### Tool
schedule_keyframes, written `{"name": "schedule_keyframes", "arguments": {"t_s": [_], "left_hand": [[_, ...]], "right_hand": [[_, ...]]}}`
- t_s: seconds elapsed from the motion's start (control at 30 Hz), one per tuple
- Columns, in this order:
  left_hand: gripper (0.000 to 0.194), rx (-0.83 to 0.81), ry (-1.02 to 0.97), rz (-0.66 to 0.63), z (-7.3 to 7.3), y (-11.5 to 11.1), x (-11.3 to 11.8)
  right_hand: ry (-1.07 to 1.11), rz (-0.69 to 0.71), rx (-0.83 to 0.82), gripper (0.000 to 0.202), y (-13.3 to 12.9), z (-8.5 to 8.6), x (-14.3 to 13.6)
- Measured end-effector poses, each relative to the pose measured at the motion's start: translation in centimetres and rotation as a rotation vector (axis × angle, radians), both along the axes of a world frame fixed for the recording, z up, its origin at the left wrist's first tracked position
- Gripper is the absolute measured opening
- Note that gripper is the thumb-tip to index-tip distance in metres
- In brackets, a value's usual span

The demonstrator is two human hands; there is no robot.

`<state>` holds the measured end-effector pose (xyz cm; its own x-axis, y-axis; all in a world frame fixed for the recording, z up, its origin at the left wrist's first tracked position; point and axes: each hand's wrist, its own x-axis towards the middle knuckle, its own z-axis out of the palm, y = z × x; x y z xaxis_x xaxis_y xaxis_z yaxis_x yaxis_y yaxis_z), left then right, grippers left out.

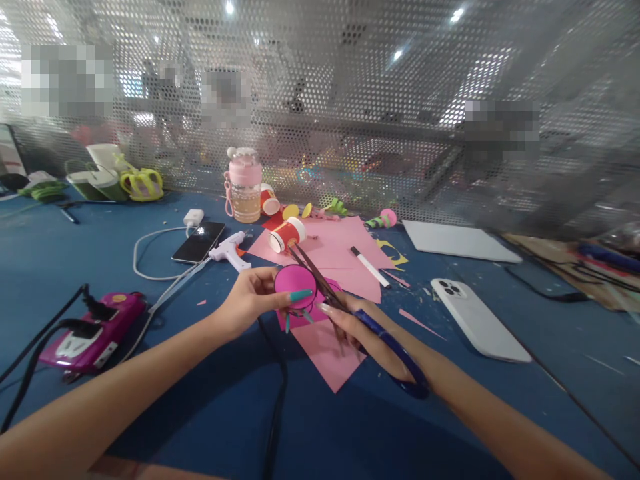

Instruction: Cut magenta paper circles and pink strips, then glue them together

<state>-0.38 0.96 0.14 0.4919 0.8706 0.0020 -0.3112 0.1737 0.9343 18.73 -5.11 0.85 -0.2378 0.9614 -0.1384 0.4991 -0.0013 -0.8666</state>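
Note:
My left hand (255, 298) pinches a magenta paper (295, 283) with a dark circle outline drawn on it, the thumb lying across its face. My right hand (357, 327) is closed round a pair of scissors (385, 343) with blue handles. The blades point away from me, close against the right side of the magenta paper; whether they are cutting into it I cannot tell. Beneath both hands lies pink paper (333, 363) on the blue table. Just beyond the blades, a red and white paper cup (287, 235) rests on its side.
At left are a hot glue gun (229, 252), a black phone (199, 242) and a purple power strip (100, 330). A pink bottle (244, 183) stands behind. To the right lie a marker (370, 267), a white phone (477, 320) and a white board (460, 241). Perforated metal backs the table.

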Motion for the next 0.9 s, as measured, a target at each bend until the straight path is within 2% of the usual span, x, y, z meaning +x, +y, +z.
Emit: {"name": "schedule_keyframes", "arguments": {"t_s": [0.47,0.9], "left_hand": [[0.025,0.014,0.02,0.008,0.0,0.0,0.0],[0.019,0.043,0.003,-0.023,-0.3,0.1,-0.2]], "right_hand": [[0.031,-0.024,0.012,0.039,-0.2,0.5,-0.6],[-0.063,-0.02,0.017,0.035,-0.3,1.1,-0.8]]}}
